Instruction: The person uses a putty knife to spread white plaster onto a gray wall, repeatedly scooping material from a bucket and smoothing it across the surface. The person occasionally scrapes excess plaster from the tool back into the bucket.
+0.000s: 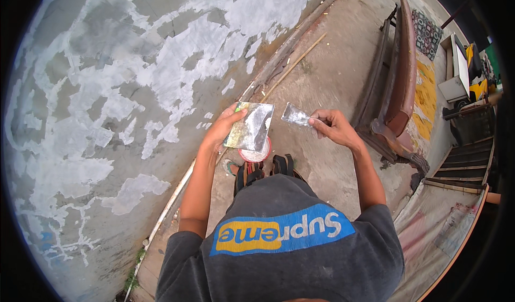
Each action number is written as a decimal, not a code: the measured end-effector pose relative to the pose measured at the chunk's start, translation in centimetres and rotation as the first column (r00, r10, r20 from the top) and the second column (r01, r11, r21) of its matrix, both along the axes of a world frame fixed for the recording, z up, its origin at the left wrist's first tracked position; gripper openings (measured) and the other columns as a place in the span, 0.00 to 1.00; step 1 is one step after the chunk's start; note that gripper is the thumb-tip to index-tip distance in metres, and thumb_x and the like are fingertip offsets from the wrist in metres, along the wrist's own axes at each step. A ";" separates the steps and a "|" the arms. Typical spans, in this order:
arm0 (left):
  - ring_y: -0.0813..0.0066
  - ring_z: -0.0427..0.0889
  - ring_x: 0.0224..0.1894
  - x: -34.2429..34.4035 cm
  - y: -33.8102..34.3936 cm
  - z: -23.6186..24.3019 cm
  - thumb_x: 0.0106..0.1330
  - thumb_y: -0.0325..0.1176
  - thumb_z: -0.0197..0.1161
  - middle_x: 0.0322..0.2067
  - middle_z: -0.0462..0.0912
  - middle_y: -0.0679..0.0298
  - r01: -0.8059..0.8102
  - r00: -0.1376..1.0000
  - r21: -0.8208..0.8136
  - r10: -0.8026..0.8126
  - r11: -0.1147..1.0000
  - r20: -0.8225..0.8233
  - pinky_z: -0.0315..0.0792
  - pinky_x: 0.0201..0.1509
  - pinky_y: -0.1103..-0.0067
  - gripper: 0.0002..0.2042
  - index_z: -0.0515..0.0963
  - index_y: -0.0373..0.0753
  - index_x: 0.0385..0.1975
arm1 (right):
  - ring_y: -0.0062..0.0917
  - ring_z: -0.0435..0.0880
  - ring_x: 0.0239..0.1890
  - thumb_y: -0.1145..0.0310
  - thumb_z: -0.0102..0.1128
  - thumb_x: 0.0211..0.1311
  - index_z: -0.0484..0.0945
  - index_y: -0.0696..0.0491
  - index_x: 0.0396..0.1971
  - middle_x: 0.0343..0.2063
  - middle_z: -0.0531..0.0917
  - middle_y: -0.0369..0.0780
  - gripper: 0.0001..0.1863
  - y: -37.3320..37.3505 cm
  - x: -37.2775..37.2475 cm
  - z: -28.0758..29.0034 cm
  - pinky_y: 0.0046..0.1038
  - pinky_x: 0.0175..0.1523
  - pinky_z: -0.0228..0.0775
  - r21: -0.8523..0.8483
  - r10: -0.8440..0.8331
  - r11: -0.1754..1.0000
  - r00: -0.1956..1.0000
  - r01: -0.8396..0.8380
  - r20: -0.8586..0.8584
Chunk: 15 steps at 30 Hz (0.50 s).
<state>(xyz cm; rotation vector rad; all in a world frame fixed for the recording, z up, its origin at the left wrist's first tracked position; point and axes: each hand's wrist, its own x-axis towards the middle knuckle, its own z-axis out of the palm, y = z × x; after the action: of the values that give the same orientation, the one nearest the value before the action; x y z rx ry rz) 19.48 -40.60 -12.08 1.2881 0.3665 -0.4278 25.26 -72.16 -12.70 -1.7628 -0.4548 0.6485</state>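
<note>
- A person's left hand grips a square board by its left side, thumb pressed over the smeared face; the fingers behind it are mostly hidden.
- The right hand pinches a scraper between thumb and fingers, the flat blade pointing toward the board, near it but apart.
- Both tools are held out in front of the body, above the ground.
- Beneath the board, partly covered by it in this view, a red-rimmed bucket with whitish contents stands near the feet.
- A grey wall blotched with irregular white patches rises at left, a stick lying near its base.
- At right stands a brown sofa, a patterned cushion and yellow cloth beside its backrest.
</note>
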 end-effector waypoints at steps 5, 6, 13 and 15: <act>0.79 0.81 0.44 -0.3 0.1 -3.5 0.66 0.37 0.61 0.47 0.80 0.61 -0.213 0.973 0.048 0.216 0.976 -0.083 0.76 0.46 0.81 0.26 0.65 0.29 0.60 | 0.19 0.74 0.25 0.78 0.61 0.57 0.84 0.49 0.43 0.24 0.78 0.36 0.14 2.6 -1.0 0.0 0.23 0.28 0.64 0.110 -0.216 0.976 0.839 0.186 0.499; 0.77 0.81 0.45 -0.6 0.3 -4.1 0.66 0.37 0.62 0.49 0.78 0.58 -0.194 0.977 -0.028 0.190 0.981 -0.100 0.76 0.46 0.80 0.30 0.60 0.28 0.62 | 0.21 0.74 0.26 0.80 0.61 0.54 0.84 0.47 0.44 0.26 0.78 0.37 0.18 2.9 -1.1 -0.1 0.24 0.29 0.65 0.083 -0.203 0.977 0.756 0.195 0.623; 0.73 0.83 0.43 -0.6 -0.4 -1.7 0.66 0.36 0.62 0.46 0.80 0.56 -0.149 0.986 -0.327 0.113 0.933 -0.126 0.78 0.45 0.78 0.30 0.59 0.28 0.64 | 0.26 0.73 0.29 0.84 0.63 0.44 0.84 0.41 0.46 0.32 0.79 0.36 0.28 4.4 -2.1 -1.3 0.25 0.31 0.66 0.048 -0.166 0.954 0.389 0.296 0.906; 0.74 0.83 0.42 -0.9 -0.7 -1.1 0.66 0.35 0.61 0.44 0.80 0.57 -0.192 0.978 -0.318 0.153 0.929 -0.142 0.77 0.44 0.78 0.29 0.60 0.29 0.63 | 0.26 0.74 0.30 0.84 0.62 0.43 0.84 0.40 0.46 0.33 0.79 0.36 0.29 4.3 -2.6 -2.1 0.25 0.30 0.67 0.031 -0.142 0.950 0.344 0.311 0.928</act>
<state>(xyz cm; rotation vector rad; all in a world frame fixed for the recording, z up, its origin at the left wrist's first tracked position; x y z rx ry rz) 18.63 -41.27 -13.21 0.8980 0.4803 -0.3953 22.70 -67.84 -14.81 -2.1782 -0.9087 -0.6670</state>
